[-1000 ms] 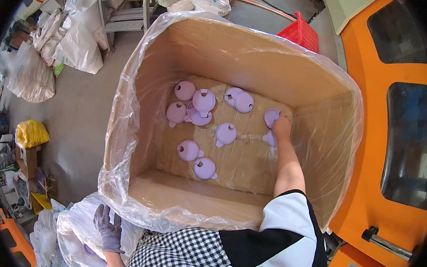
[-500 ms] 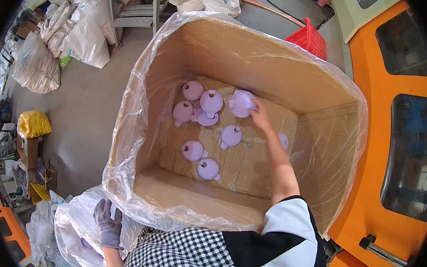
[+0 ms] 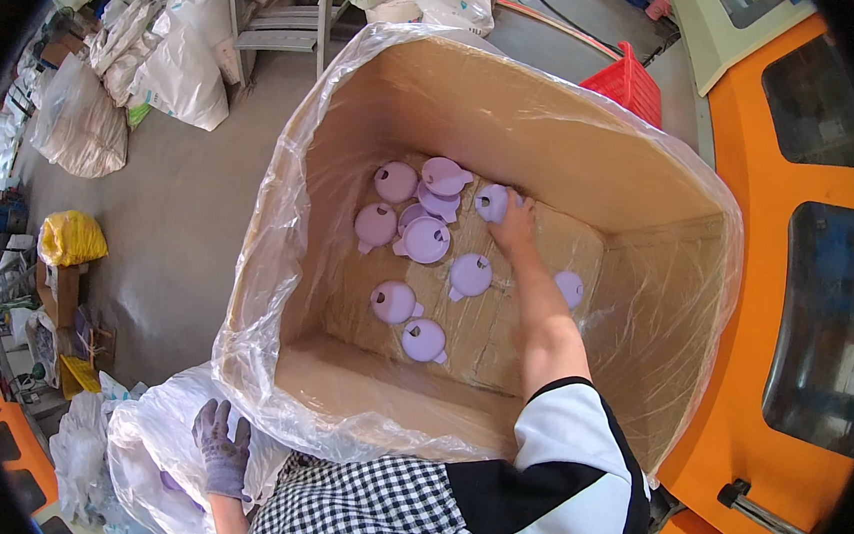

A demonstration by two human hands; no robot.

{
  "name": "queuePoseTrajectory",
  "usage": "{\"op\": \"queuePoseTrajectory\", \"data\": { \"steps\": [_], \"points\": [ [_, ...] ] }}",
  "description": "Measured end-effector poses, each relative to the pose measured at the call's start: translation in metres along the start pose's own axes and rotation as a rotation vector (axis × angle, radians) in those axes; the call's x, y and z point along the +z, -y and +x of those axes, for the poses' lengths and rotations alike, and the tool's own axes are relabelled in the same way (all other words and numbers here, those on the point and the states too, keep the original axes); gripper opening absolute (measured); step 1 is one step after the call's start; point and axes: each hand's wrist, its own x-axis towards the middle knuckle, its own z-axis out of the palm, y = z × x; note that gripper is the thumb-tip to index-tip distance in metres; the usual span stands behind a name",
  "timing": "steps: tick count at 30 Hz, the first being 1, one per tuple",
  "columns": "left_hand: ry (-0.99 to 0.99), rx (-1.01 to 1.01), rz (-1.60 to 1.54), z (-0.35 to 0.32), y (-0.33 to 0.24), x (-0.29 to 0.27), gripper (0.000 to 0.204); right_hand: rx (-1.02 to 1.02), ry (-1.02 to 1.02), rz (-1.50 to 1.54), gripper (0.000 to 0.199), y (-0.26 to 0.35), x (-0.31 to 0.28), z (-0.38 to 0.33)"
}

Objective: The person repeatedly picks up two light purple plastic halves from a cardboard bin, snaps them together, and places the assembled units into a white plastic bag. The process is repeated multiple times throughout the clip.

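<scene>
A purple lid [image 3: 493, 203] is held in the right hand [image 3: 512, 227], with the fingers closed on it. The lid is low in the far part of a big cardboard box [image 3: 480, 101], on the brown bottom. Just left of it, a little pile of purple lids [image 3: 429, 217] is seen, some touching each other. Three more lids [image 3: 413, 311] are spread out nearer, and one lid [image 3: 568, 286] lies to the right of the arm.

A moment ago, the right hand was further right in the box, by the lids at the right wall. Now it has been moved left and far, and the held lid has been brought close to the pile.

The left hand [image 3: 222, 447] is in a grey glove. It is rested on a white plastic bag [image 3: 146, 456] outside the box, near and to the left. Whether the bag is gripped cannot be told.

The box is lined with a clear plastic sheet [image 3: 267, 254] that is folded over its rim. The box is stood on a grey floor [image 3: 181, 207]. To the right, an orange machine [image 3: 800, 246] is seen. A red basket [image 3: 627, 82] is placed behind the box. Full white sacks [image 3: 172, 66] are piled far to the left, and a yellow bag [image 3: 68, 237] is lying at the left.
</scene>
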Motion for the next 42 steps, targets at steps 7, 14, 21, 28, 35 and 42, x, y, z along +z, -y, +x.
{"op": "queuePoseTrajectory", "data": {
  "steps": [7, 14, 21, 28, 35, 42],
  "points": [
    [-0.003, 0.021, 0.021, 0.001, 0.002, 0.0, 0.048, 0.045, -0.156, 0.762, 0.056, 0.024, -0.003, 0.0],
    [0.0, 0.033, 0.011, 0.011, -0.005, -0.005, 0.048, 0.058, -0.069, 0.361, 0.061, 0.067, 0.05, 0.047],
    [-0.002, -0.031, 0.008, -0.007, -0.003, 0.0, 0.048, 0.213, -0.052, 0.477, 0.098, 0.104, 0.076, 0.043],
    [0.022, 0.018, -0.025, 0.013, -0.015, -0.002, 0.047, 0.033, -0.046, 0.884, 0.066, 0.069, 0.112, 0.081],
    [0.033, -0.007, 0.011, 0.006, -0.01, -0.005, 0.048, -0.128, 0.181, 0.888, 0.056, 0.077, 0.037, 0.052],
    [0.071, 0.045, -0.039, 0.016, -0.012, 0.008, 0.054, -0.164, -0.019, 0.327, 0.062, 0.046, 0.079, -0.045]
  ]
}}
